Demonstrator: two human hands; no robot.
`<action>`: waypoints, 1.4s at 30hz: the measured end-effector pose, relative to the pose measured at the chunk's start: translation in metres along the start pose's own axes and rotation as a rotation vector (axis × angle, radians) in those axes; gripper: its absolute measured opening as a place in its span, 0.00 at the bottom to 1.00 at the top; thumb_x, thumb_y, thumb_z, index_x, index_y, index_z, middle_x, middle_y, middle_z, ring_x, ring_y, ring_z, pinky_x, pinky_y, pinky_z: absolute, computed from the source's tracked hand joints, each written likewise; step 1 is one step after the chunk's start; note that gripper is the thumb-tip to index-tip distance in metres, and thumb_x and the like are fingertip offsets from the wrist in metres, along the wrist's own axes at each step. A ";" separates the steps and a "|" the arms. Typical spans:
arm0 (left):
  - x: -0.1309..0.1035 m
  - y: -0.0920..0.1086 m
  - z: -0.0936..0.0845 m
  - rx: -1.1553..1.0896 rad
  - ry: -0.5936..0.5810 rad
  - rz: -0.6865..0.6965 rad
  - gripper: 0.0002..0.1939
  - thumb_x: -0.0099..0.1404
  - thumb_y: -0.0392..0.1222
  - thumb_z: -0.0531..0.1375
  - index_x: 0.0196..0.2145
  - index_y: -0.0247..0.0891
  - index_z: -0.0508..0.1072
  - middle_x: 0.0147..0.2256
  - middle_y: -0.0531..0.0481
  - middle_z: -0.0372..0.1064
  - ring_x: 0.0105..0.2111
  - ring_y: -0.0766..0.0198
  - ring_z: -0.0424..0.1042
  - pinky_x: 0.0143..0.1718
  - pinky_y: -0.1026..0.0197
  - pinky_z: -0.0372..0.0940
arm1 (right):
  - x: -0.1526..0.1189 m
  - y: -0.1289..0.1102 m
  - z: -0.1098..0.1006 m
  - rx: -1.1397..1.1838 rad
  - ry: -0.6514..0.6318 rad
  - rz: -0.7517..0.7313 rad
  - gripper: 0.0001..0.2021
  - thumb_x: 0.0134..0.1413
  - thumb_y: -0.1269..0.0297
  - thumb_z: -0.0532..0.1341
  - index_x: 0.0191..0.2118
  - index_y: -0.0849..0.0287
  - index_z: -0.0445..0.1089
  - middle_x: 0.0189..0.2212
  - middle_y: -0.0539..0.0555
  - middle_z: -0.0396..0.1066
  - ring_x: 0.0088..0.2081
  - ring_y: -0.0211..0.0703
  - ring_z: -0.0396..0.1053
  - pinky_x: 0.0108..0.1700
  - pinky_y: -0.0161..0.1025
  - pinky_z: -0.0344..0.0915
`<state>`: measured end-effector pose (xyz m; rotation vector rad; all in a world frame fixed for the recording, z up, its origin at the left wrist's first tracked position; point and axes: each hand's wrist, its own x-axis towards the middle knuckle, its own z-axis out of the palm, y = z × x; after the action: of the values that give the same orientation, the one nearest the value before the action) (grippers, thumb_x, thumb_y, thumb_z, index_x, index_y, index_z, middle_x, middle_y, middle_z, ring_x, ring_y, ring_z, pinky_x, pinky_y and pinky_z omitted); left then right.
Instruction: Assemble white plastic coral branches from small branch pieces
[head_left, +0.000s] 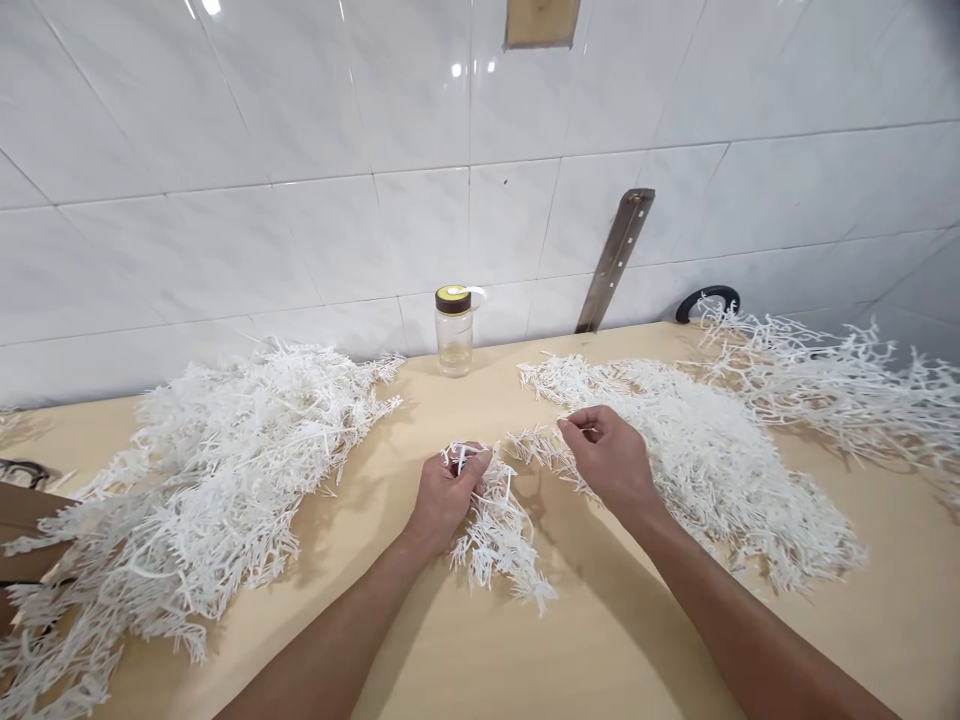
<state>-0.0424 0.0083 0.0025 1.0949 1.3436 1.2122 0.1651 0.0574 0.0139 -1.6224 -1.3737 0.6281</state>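
Note:
My left hand (444, 495) is closed around a small bunch of white branching strands (499, 540), which look like plastic sprigs. The bunch hangs down past the fingers over the table. My right hand (611, 458) is pinched, thumb against forefinger, above the left edge of a white heap of similar sprigs (712, 450). Anything between those fingertips is too small to make out. A few loose sprigs (544, 448) lie between the two hands.
A larger heap of white sprigs (225, 480) covers the left side. Longer white branches (847, 385) lie at the far right. Against the tiled wall are a clear bottle (454, 340) with a black and yellow lid, a metal strip (615, 262) and a black curved object (709, 300).

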 end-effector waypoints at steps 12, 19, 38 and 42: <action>-0.002 0.006 -0.002 -0.057 -0.116 0.004 0.21 0.53 0.48 0.68 0.41 0.34 0.73 0.24 0.53 0.69 0.22 0.66 0.68 0.24 0.64 0.62 | -0.020 -0.014 0.005 -0.055 -0.306 -0.286 0.13 0.58 0.56 0.56 0.39 0.57 0.73 0.33 0.55 0.75 0.30 0.43 0.70 0.33 0.39 0.66; -0.004 0.005 0.002 -0.046 -0.125 0.018 0.21 0.52 0.51 0.70 0.36 0.34 0.72 0.22 0.55 0.67 0.21 0.68 0.65 0.25 0.64 0.62 | -0.040 -0.028 0.013 -0.031 -0.482 -0.286 0.14 0.59 0.55 0.56 0.41 0.57 0.74 0.26 0.51 0.73 0.25 0.41 0.67 0.30 0.38 0.64; -0.002 0.007 -0.002 -0.218 -0.249 -0.094 0.21 0.54 0.55 0.68 0.23 0.33 0.71 0.20 0.50 0.66 0.21 0.66 0.66 0.23 0.63 0.61 | -0.031 -0.022 0.009 0.215 -0.475 -0.114 0.12 0.57 0.54 0.61 0.36 0.58 0.73 0.29 0.51 0.73 0.31 0.40 0.68 0.34 0.37 0.63; 0.000 0.004 -0.002 -0.139 -0.199 -0.035 0.19 0.54 0.53 0.69 0.24 0.33 0.71 0.19 0.52 0.63 0.19 0.69 0.62 0.21 0.65 0.57 | -0.033 -0.024 0.009 0.266 -0.490 -0.104 0.14 0.57 0.52 0.61 0.37 0.58 0.72 0.28 0.51 0.72 0.29 0.39 0.67 0.31 0.37 0.63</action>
<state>-0.0448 0.0086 0.0062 1.0589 1.1057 1.1222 0.1373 0.0284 0.0257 -1.2197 -1.6259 1.1466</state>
